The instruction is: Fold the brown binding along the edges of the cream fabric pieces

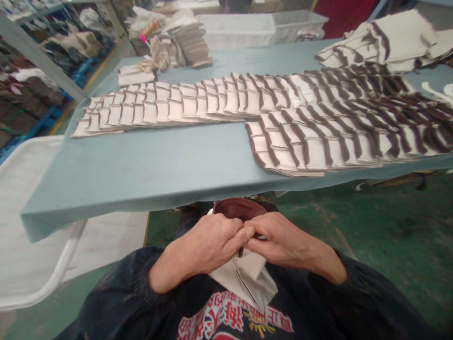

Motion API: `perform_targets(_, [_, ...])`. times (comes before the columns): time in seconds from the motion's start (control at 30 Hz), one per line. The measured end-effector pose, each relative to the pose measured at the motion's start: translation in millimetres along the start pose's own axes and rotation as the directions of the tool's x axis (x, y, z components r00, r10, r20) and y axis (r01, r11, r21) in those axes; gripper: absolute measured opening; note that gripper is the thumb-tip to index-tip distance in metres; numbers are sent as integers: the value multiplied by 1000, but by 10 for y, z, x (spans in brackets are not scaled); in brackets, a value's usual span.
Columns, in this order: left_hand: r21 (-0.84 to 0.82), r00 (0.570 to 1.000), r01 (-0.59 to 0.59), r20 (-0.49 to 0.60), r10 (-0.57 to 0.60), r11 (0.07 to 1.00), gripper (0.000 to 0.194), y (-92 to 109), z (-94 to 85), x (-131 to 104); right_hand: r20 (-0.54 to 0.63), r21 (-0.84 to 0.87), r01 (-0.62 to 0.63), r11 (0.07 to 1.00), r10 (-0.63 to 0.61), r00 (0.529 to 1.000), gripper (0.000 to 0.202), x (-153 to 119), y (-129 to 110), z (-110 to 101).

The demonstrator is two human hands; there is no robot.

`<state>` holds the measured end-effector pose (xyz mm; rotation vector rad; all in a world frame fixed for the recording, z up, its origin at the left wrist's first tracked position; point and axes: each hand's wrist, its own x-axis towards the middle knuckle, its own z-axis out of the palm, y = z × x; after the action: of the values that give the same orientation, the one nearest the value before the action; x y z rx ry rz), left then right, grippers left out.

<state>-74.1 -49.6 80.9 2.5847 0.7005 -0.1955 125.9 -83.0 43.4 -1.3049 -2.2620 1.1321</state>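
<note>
Both hands meet in front of my body, just below the table's front edge. My left hand (219, 238) is closed, its thumb and fingers pinching a cream cloth piece (247, 278) with a dark brown edge. Against it, my right hand (279, 238) is closed too, pinching the same piece from the other side. The cloth hangs down from the fingers over my dark apron. Behind the hands is a reddish-brown round object (240, 208), partly covered by them.
A table with a light blue cover (159, 165) carries long overlapping rows of cream cloth pieces (191, 101), many with brown edges (318, 146). Stacked cloth (193, 40) and plastic crates (235, 30) stand at the back. At left is a white tray (67, 259).
</note>
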Motion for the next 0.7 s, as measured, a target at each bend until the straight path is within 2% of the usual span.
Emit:
perform_targets(0.1, [-50,998,45,40,-43,998,39,14,-9,26,38,40,-25,999,24,999,26,-7,14,-21])
perform_targets(0.23, [-218,991,136,37,-131,966,47,-8,35,38,92,72,-36,997,29,995,28,-12,53,-58])
perform_targets(0.43, [-407,994,101,14,-104,908,43,-108,148,3,169,104,-80,991,61,984,33,-8,123,-60])
perform_targets(0.7, [-437,999,42,13,-40,899,45,-164,196,9,225,152,-121,981,85,971,35,-48,185,-56])
